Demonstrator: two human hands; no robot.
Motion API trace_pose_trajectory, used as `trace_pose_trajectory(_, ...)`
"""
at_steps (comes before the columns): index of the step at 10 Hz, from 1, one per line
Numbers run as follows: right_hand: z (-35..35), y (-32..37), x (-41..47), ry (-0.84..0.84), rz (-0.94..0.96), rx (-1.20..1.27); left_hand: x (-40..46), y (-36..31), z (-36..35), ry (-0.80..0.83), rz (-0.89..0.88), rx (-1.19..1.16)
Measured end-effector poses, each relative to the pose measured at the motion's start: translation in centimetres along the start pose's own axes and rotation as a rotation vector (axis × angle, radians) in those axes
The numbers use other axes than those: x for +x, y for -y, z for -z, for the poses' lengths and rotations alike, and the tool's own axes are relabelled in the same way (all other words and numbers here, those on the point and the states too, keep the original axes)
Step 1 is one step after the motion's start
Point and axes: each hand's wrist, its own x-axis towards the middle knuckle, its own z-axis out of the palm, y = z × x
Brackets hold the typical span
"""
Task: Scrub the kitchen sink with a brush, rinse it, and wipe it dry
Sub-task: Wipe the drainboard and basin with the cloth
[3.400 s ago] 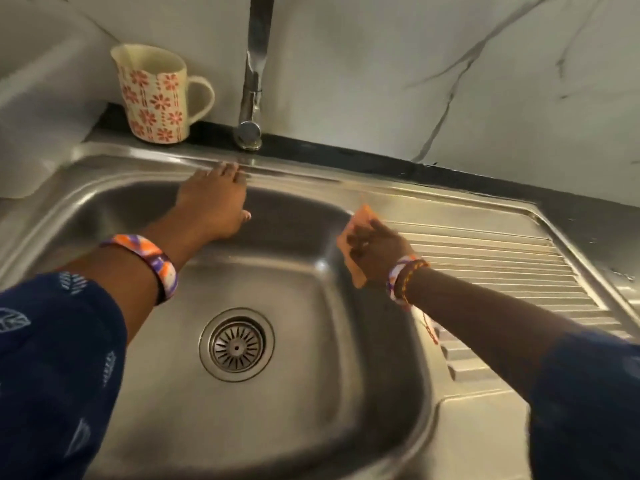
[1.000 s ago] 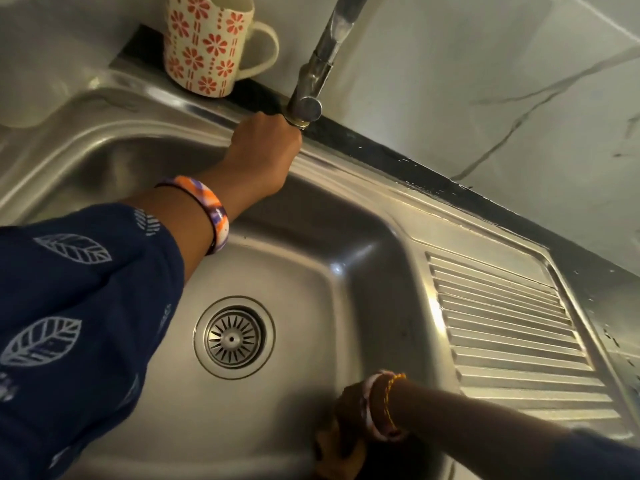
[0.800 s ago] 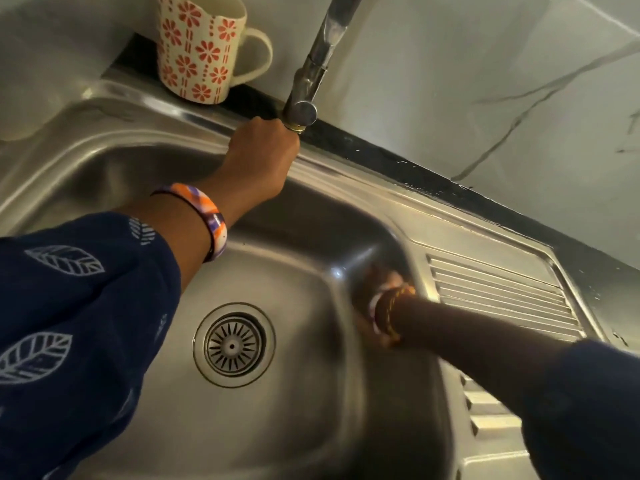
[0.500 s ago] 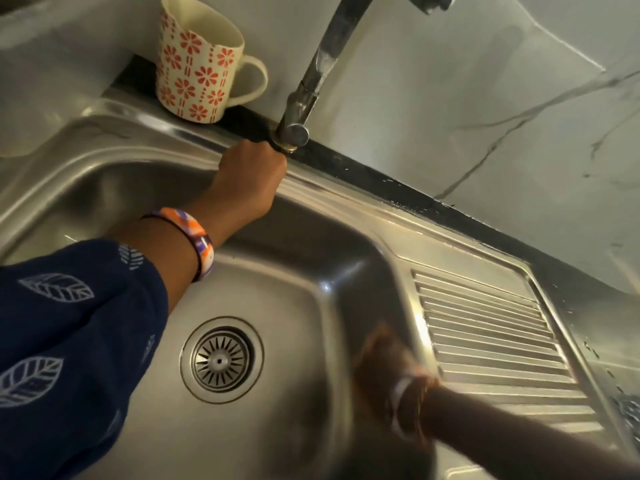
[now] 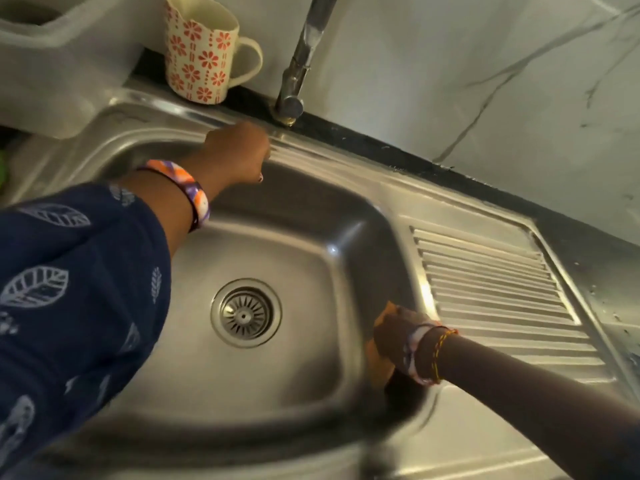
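Observation:
The steel sink (image 5: 277, 368) fills the view, with its round drain (image 5: 246, 313) in the basin floor. My left hand (image 5: 239, 152) grips the sink's back rim just left of the tap base, fingers curled over the edge. My right hand (image 5: 394, 336) holds an orange cloth (image 5: 376, 362) pressed against the basin's right inner wall, near the top edge beside the drainboard. Most of the cloth is hidden under the hand. No brush is in view.
The tap (image 5: 301, 64) rises at the back, with no water running. A floral mug (image 5: 201, 53) stands on the ledge left of it. The ribbed drainboard (image 5: 485, 289) lies to the right. A white container (image 5: 52, 64) sits at the far left.
My right hand has been sweeping the cloth back and forth along the basin's right wall. The left hand stays on the back rim near the tap. The camera has shifted slightly.

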Motion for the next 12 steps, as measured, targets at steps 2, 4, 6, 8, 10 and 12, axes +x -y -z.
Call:
trace_pose_trajectory(2,2.1,2.4,-4.0,0.253,0.166,0.515,-7.2,2.4,1.1,0.105,-0.015,-0.110)
trace_pose_trajectory(4,8.6,8.5,-1.6,0.063,0.700,0.708,-16.4,3.4,2.2,0.093,0.304,-0.053)
trace_pose_trajectory(6,12.1,14.8,-0.8,-0.082,0.766,1.147,-23.1,1.9,2.2,-0.014,0.606,-0.046)
trace_pose_trajectory(8,7.1,7.0,-1.3,-0.037,0.852,0.750,-27.2,-0.6,-0.8,-0.012,0.718,-0.024)
trace_pose_trajectory(10,3.2,2.1,-1.0,0.151,0.822,0.785,-29.3,-2.1,-2.0,-0.103,0.864,-0.008)
trace_pose_trajectory(12,9.8,8.5,-1.3,-0.181,1.012,0.978,-28.9,-1.7,-1.9,-0.116,0.935,0.027)
